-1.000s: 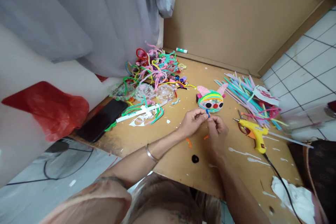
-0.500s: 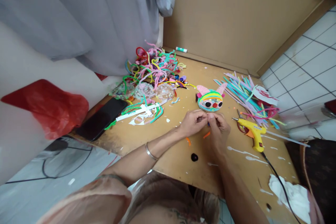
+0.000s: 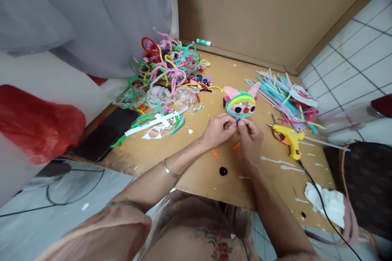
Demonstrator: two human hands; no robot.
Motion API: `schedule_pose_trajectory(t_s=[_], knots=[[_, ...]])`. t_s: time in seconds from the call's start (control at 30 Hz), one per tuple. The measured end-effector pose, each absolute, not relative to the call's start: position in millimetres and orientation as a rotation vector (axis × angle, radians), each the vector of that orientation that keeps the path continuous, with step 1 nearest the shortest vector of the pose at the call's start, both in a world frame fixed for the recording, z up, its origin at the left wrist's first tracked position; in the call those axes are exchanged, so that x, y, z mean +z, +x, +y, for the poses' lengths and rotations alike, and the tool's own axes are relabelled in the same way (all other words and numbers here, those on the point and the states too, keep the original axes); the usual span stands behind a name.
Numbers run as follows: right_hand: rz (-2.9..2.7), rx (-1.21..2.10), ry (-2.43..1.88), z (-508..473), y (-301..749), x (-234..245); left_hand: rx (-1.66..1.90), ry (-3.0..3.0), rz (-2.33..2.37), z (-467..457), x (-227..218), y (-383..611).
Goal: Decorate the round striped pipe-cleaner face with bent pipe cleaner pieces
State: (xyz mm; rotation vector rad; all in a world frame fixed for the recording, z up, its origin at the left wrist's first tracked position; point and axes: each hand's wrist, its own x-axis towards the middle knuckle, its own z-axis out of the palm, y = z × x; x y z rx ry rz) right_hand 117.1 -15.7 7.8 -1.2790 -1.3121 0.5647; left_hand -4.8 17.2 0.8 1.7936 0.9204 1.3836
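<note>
Fingertips of my left hand (image 3: pixel 218 131) and my right hand (image 3: pixel 251 140) meet over the table, both closed in a pinch. Between them shows a small blue piece (image 3: pixel 238 121), too small to tell its kind. Just beyond stands a craft animal head (image 3: pixel 240 105) with pink ears, black-and-white eyes, a red nose and coloured bands over a clear body. Two orange strips, one an orange strip (image 3: pixel 216 153) by my left wrist, lie near my hands. Closer to me rests a round black piece (image 3: pixel 223 171).
A yellow glue gun (image 3: pixel 289 138) lies right of my hands, its black cord running toward me. Behind it are loose pipe cleaners (image 3: pixel 275 96). At left are a tangled pipe cleaner pile (image 3: pixel 171 63), clear plastic balls (image 3: pixel 185 96), paper scraps (image 3: pixel 156 125) and a black phone (image 3: pixel 105 135).
The view has shifted, so the table sits slightly higher and further left. My fingers have moved a little, and the blue piece now shows more clearly between them.
</note>
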Motion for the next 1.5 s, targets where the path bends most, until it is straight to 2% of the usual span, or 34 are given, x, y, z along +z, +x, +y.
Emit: schedule_pose_trajectory(t_s=[0.47, 0.63, 1.0, 1.23, 1.5], knots=[[-1.006, 0.865, -1.142, -6, 120, 11, 1.222, 1.225, 0.964, 21, 9, -8], [-1.021, 0.934, -1.063, -5, 120, 9, 1.111, 1.133, 0.801, 20, 10, -9], [-1.090, 0.963, -1.090, -4, 120, 7, 1.026, 1.040, 0.678, 20, 6, -8], [-1.179, 0.872, -1.127, -7, 120, 9, 1.008, 1.000, 0.680, 21, 8, -7], [-1.228, 0.920, -1.087, -5, 125, 4, 0.811, 0.733, 0.581, 24, 7, -9]])
